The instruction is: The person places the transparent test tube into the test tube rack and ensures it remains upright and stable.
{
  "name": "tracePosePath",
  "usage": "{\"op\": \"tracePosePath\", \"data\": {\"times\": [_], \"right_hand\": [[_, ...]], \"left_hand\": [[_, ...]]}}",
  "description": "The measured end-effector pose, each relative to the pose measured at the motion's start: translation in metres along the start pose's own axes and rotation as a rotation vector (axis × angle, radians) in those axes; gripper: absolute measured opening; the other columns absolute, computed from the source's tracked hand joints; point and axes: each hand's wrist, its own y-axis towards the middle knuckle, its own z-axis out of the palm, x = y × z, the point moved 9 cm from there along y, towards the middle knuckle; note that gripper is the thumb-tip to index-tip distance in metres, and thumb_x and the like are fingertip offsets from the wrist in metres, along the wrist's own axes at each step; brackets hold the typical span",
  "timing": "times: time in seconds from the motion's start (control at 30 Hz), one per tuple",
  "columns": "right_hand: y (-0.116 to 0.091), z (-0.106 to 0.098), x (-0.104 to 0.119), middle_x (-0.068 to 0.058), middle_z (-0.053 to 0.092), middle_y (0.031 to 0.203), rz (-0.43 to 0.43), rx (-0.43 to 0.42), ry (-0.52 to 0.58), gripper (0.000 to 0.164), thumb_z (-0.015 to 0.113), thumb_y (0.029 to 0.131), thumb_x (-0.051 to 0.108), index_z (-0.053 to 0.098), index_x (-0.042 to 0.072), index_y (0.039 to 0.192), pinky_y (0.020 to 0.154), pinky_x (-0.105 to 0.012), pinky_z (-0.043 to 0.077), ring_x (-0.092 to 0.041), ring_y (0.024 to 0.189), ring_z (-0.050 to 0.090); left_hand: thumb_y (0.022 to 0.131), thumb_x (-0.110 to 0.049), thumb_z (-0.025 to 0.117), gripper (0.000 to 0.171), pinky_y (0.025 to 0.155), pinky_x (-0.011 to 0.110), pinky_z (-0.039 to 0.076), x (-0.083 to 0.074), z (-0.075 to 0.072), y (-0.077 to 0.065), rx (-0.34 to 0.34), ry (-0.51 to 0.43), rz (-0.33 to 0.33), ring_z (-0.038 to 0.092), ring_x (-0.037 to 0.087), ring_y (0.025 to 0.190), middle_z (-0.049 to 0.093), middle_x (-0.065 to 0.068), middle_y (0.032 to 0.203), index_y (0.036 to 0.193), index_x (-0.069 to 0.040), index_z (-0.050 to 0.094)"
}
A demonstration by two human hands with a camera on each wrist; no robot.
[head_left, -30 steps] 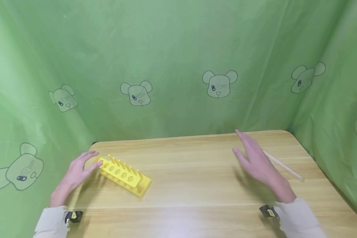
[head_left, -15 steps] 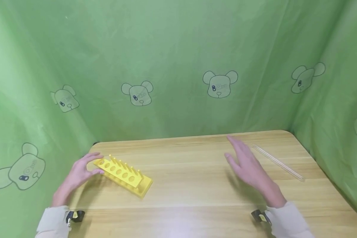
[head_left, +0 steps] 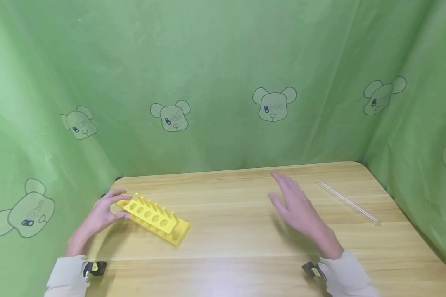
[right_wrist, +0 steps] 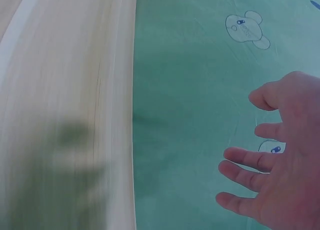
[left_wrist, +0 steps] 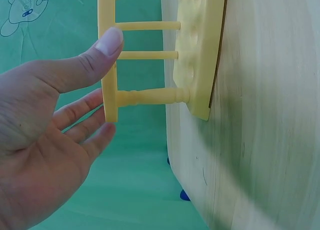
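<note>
A yellow test tube rack (head_left: 151, 217) stands at the left of the table, its row of holes and pegs slanting down to the right. My left hand (head_left: 102, 212) pinches the far-left end of its top plate. In the left wrist view, the thumb (left_wrist: 107, 45) presses one side of that plate while the fingers lie behind it. To the right, my right hand (head_left: 299, 208) hovers over the table with spread fingers and holds nothing. Beyond it lies a clear glass rod or tube (head_left: 347, 202), apart from the hand.
The wooden table (head_left: 226, 239) has a rounded far edge. A green curtain (head_left: 223, 140) with printed bear heads hangs behind it and along both sides. Dark wrist cameras (head_left: 96, 268) sit at both cuffs.
My right hand has moved left and a little nearer, away from the glass rod, uncovering its far end. The left thumb and fingers have closed on the rack's end; the rack stays nearly in place.
</note>
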Motion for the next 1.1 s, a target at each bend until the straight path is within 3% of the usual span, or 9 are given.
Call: {"op": "tracePosePath", "data": {"times": [0.53,1.1], "right_hand": [[0.011,0.023,0.04,-0.015,0.041,0.158,-0.004,0.019,0.041,0.07,0.063,0.103,0.033,0.029,0.013,0.161,0.118,-0.059,0.036,-0.036,0.144,0.038],[0.008,0.051,0.06,-0.009,0.048,0.152,-0.038,0.012,0.075,0.069,0.066,0.101,0.036,0.035,0.014,0.159,0.113,-0.053,0.044,-0.03,0.139,0.046]], "left_hand": [[0.074,-0.01,0.09,0.06,0.105,0.075,0.037,-0.001,-0.002,0.005,-0.007,0.007,0.024,0.048,0.057,0.127,0.055,0.031,0.138,0.127,0.006,0.066],[0.074,-0.008,0.089,0.052,0.104,0.075,0.038,-0.001,-0.003,0.011,0.031,0.046,0.031,0.051,0.057,0.124,0.06,0.03,0.133,0.121,0.004,0.07]]}}
